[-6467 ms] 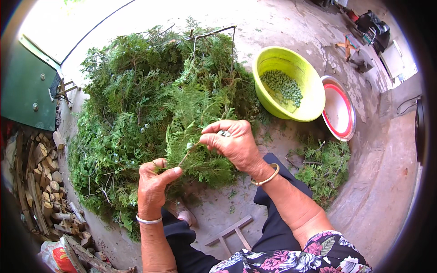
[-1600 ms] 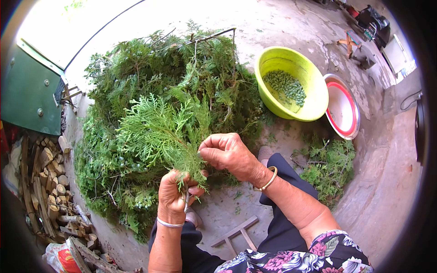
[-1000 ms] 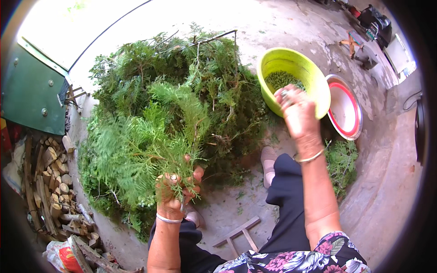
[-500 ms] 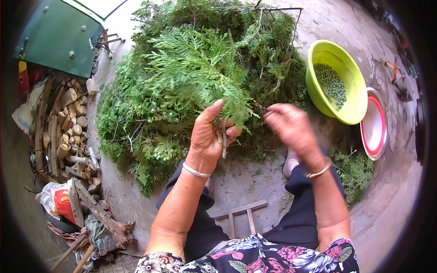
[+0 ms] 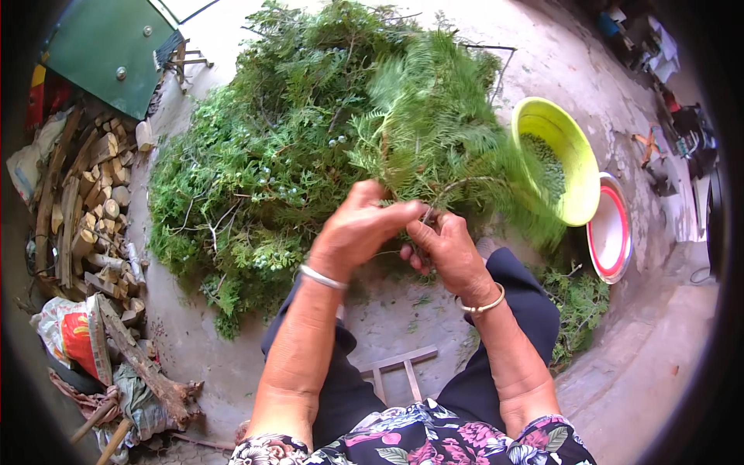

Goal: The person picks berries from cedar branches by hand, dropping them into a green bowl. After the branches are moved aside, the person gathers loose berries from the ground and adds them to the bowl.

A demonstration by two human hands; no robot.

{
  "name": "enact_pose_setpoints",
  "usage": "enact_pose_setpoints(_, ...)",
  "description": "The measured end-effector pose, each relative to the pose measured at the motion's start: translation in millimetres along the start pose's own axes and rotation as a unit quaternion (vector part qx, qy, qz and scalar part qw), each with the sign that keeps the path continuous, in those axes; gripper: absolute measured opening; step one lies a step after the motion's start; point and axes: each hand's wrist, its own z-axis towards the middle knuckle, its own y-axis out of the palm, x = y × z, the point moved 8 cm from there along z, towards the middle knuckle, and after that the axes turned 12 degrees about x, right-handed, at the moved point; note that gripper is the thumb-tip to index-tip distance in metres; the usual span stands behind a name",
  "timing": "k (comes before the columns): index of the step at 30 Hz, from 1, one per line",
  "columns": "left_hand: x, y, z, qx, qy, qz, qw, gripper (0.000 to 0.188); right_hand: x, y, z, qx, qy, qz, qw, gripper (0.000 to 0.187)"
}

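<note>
We are watching a leafy branch [image 5: 465, 183] over the near side of the green pile [image 5: 287, 132], the right hand [image 5: 453, 252] pinching its base, the left hand [image 5: 358, 232] drawn up close, whether gripping we cannot tell. We are judging this a turning-over of the branch, the next move likely calling for one steady hold and free fingers, with the lime-green tub [image 5: 580, 163] standing to the right.

Grey floor [image 5: 225, 380] under green branches [image 5: 263, 155], 1 yellow-green basin [image 5: 570, 143], chopped firewood [image 5: 93, 205]
</note>
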Motion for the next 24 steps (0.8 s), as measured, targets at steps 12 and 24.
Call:
enact_pose_setpoints(12,-89,-191,7,0.449,-0.157,-0.305,0.825,0.014,11,46,-113,-0.307,-0.241,-0.295,0.872,0.031)
enact_pose_setpoints(24,-99,-174,1,0.464,-0.142,-0.222,0.846,0.010,43,-491,-249,0.624,-0.068,0.024,0.778,0.020)
